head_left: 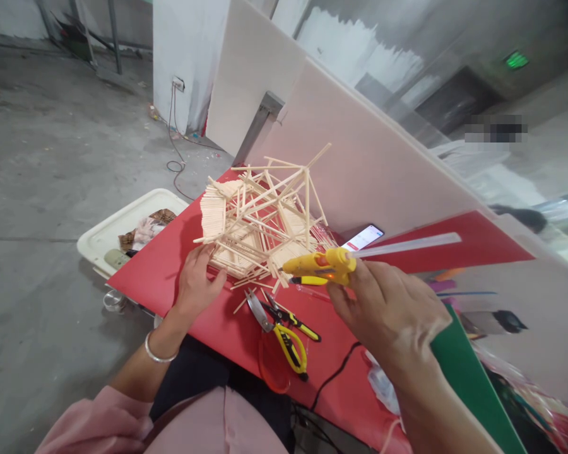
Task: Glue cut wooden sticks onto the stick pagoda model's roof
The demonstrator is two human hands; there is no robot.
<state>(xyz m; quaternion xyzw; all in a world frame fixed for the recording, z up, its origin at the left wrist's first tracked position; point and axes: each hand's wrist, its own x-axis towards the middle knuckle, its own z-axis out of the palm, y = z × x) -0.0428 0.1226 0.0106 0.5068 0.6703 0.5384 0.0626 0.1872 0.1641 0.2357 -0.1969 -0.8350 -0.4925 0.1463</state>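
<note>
Hands: 2.
- L hand (201,280): part open, thumb apart from loosely bent fingers, fingertips at near L edge of stick structure; grip on it, if any, can't tell. White bangle (161,350) on wrist.
- R hand (390,309): closed round yellow glue gun (331,265), nozzle pointing L at structure's near R side; clear glue stick (411,244) out the back, above hand.

Stick structure (213,214): pale wood, open frame w/ slatted panels, on table, just fwd of L hand, betw. hands.

Surface: table (236,340), red top. Betw. hands, nearer wearer: scissors (291,353), yellow hdls; cutters (303,326), blk/yellow. Fwd of R hand: phone (364,236), screen lit. Below R hand: blk cord (336,372). R of R wrist: green board (476,372).

Room: L of L hand, white tub (94,236) w/ bundled items; grey conc. floor (52,157). Far fwd: wall socket (178,83) w/ thin cord (176,167); lg. pale panels (360,164), leaning. Upper R, beyond R hand: green lit sign (517,60).
</note>
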